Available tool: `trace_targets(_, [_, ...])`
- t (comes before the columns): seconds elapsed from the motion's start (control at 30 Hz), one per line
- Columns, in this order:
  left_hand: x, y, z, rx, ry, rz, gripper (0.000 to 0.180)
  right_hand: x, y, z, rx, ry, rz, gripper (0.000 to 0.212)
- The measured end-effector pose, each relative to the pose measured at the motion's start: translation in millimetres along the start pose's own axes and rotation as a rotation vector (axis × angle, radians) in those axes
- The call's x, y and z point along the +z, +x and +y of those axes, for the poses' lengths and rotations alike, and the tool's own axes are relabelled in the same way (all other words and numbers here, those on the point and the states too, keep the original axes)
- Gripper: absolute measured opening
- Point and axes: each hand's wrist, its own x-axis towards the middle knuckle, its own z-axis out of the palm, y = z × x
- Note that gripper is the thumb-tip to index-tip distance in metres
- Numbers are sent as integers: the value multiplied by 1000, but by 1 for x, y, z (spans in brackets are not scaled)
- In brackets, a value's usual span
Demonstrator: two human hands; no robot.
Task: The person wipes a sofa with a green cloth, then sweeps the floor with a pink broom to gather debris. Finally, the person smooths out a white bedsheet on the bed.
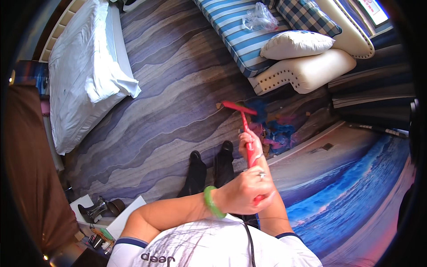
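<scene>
Both hands hold a red, long-handled broom (244, 120). My left hand (247, 189), with a ring and a green bangle at its wrist, is closed round the upper end of the handle near my chest. Farther down the handle, my right hand (250, 142) is wrapped round it. The broom's narrow red head rests at or just above the floor; its bristles are hard to make out. Touching or just beside its right end lies a heap of crumpled blue, pink and purple scraps (281, 132). A few small brown bits lie around the head.
A striped sofa (240, 49) with a cream arm, pillows and a clear plastic bag (260, 18) stands at the far right. A white-sheeted bed (78, 102) is on the left. Nearby right lies a sea-patterned surface (351, 178). An open white box (126, 218) sits lower left.
</scene>
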Motion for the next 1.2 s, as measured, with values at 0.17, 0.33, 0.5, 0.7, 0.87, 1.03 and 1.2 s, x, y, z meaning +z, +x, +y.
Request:
trace_targets(0.17, [-43,-17,63,-34,54,-98,28,7,-17,76,-12,7,56,34])
trace_targets(0.33, [-56,-28,62,-40,229,40,31,16,49,95,114,-117,33,32])
trace_targets(0.5, [-35,-43,-14,-61,247,3,24,-19,83,22,18,-512,196,32])
trace_targets(0.7, [-1,-38,22,0,1,-67,19,-15,-38,9,-88,-263,387,34])
trace_targets(0.87, [1,-22,47,151,-50,-195,27,4,-61,46,12,-266,334,35])
trace_targets(1.03, [38,-23,5,204,-16,-148,32,-10,-37,13,-21,-328,410,23])
trace_targets(1.2, [71,-42,18,226,-214,-87,29,-29,-108,-4,-104,-421,526,22])
